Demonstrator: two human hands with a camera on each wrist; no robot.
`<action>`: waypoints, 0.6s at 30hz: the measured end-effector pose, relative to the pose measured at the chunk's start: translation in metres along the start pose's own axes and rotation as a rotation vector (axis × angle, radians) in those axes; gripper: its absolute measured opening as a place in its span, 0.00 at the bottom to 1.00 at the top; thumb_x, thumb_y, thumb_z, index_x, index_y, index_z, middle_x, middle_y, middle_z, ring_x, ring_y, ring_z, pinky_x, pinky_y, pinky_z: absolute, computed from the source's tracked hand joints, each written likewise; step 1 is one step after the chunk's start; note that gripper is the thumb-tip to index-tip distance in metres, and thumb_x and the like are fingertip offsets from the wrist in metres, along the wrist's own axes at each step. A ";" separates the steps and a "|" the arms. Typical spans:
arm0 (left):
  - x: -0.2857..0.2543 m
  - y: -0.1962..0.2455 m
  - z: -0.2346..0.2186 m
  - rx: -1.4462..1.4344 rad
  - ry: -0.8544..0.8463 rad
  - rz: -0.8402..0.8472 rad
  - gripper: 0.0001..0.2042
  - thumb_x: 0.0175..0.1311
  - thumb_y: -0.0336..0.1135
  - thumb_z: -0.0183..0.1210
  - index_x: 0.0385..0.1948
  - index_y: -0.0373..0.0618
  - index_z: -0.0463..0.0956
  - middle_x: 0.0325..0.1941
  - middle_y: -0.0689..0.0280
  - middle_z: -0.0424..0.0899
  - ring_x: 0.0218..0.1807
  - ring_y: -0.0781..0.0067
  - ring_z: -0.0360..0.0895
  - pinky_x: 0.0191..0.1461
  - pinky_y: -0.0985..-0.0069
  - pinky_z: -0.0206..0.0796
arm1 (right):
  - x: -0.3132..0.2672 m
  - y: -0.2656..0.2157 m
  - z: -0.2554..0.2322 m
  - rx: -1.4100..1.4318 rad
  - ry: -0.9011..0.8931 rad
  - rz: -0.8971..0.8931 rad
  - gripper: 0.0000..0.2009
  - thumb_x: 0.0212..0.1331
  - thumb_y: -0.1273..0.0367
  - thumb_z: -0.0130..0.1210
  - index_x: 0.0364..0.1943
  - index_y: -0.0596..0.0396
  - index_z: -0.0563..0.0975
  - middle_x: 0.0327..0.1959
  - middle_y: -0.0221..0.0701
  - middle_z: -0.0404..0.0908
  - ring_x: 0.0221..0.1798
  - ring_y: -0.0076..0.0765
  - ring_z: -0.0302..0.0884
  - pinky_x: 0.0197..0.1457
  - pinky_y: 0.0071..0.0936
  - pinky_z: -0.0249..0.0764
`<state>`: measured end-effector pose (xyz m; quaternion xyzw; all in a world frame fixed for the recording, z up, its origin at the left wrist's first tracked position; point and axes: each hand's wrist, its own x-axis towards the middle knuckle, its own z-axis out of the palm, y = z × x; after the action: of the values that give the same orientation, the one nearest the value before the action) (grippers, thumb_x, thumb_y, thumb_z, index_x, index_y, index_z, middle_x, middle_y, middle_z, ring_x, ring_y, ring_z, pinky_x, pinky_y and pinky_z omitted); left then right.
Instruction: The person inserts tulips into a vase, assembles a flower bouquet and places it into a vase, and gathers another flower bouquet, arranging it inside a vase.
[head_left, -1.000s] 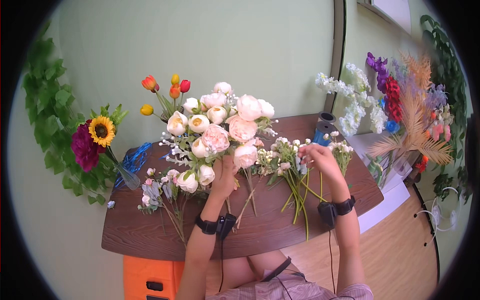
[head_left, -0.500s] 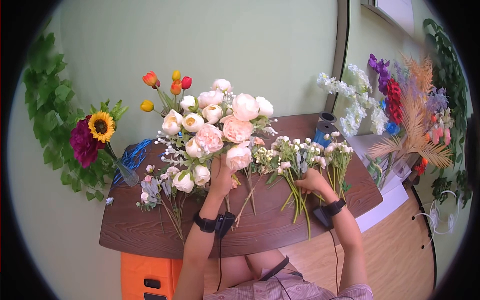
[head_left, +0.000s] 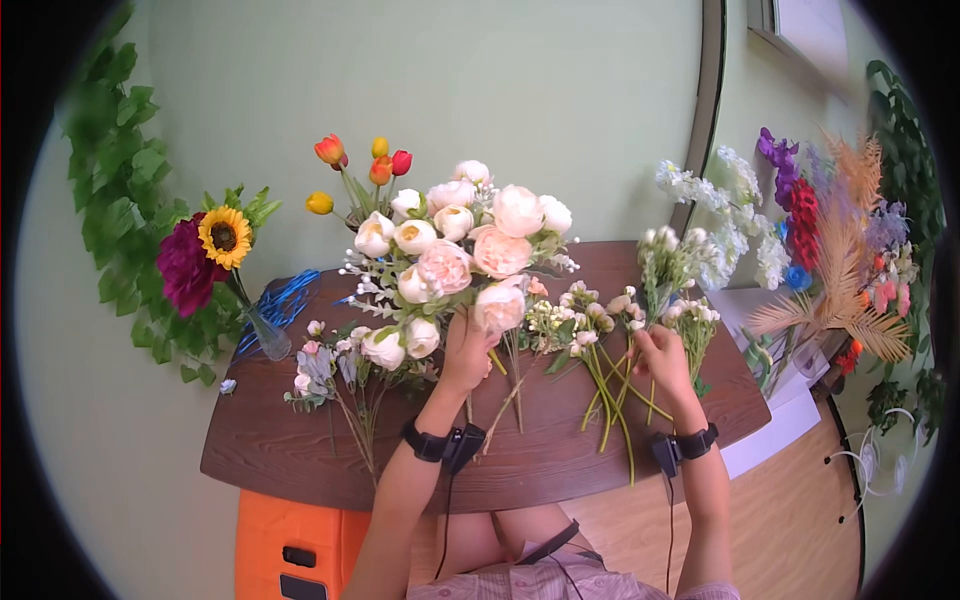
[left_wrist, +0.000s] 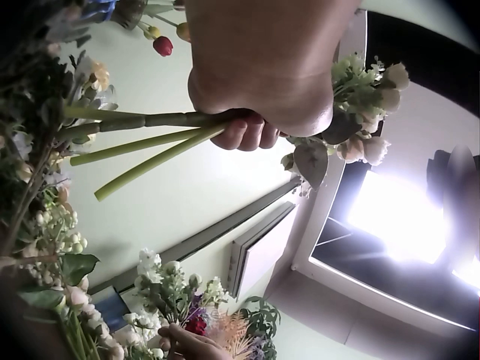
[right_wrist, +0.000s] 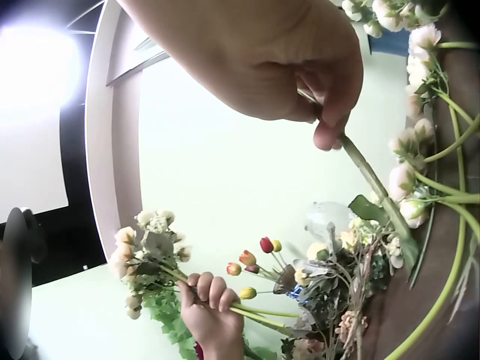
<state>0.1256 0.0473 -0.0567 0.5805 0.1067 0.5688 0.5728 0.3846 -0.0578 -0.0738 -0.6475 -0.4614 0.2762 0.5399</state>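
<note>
The left hand (head_left: pixel 468 352) grips the stems of a large bouquet of cream and pink blooms (head_left: pixel 445 267); in the left wrist view its fingers (left_wrist: pixel 247 133) curl round thick green stems (left_wrist: pixel 154 161). The right hand (head_left: pixel 664 360) pinches a green stem (right_wrist: pixel 371 176) between thumb and fingers, seen in the right wrist view. A cluster of small white-green buds (head_left: pixel 668 255) stands upright just above this hand. Below it and to its left, loose green stems (head_left: pixel 610 400) with white buds lie on the table.
On the brown table (head_left: pixel 300 450), pink and grey sprigs (head_left: pixel 345 370) lie at the left. A vase with a sunflower (head_left: pixel 224 237) stands at the left edge, tulips (head_left: pixel 380 170) behind the bouquet. Mixed flowers (head_left: pixel 830 260) stand beyond the right edge.
The right hand went down to the stems at the right, then came up slightly and rightward with a bud cluster raised. The left hand kept its grip on the bouquet.
</note>
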 end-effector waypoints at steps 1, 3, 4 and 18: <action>0.000 -0.002 -0.001 0.002 0.002 0.001 0.13 0.66 0.42 0.40 0.23 0.46 0.58 0.18 0.73 0.54 0.18 0.85 0.51 0.20 0.86 0.44 | -0.002 -0.005 0.002 0.023 0.024 -0.073 0.08 0.59 0.70 0.45 0.30 0.62 0.69 0.18 0.34 0.76 0.13 0.20 0.70 0.14 0.16 0.64; 0.000 -0.008 -0.004 -0.066 -0.037 0.001 0.12 0.67 0.43 0.39 0.38 0.43 0.61 0.24 0.74 0.62 0.21 0.88 0.53 0.23 0.90 0.48 | -0.005 -0.014 0.013 0.051 0.045 -0.147 0.06 0.59 0.71 0.45 0.34 0.62 0.67 0.19 0.34 0.77 0.16 0.21 0.71 0.16 0.17 0.64; 0.000 -0.008 -0.005 -0.070 -0.094 0.023 0.12 0.67 0.43 0.39 0.35 0.44 0.60 0.23 0.75 0.59 0.22 0.88 0.52 0.23 0.90 0.46 | -0.006 -0.017 0.018 -0.001 0.080 -0.243 0.07 0.59 0.71 0.45 0.35 0.62 0.67 0.19 0.34 0.77 0.16 0.21 0.71 0.17 0.17 0.64; -0.004 -0.005 0.008 0.315 -0.045 0.000 0.08 0.58 0.33 0.51 0.26 0.45 0.59 0.24 0.73 0.59 0.27 0.84 0.57 0.31 0.85 0.53 | 0.001 0.003 0.102 -1.403 0.341 -1.250 0.13 0.49 0.72 0.49 0.40 0.60 0.71 0.36 0.36 0.71 0.35 0.32 0.72 0.29 0.24 0.72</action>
<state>0.1328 0.0413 -0.0605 0.6759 0.1817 0.5317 0.4768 0.2989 -0.0120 -0.1034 -0.4917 -0.6995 -0.4997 0.1384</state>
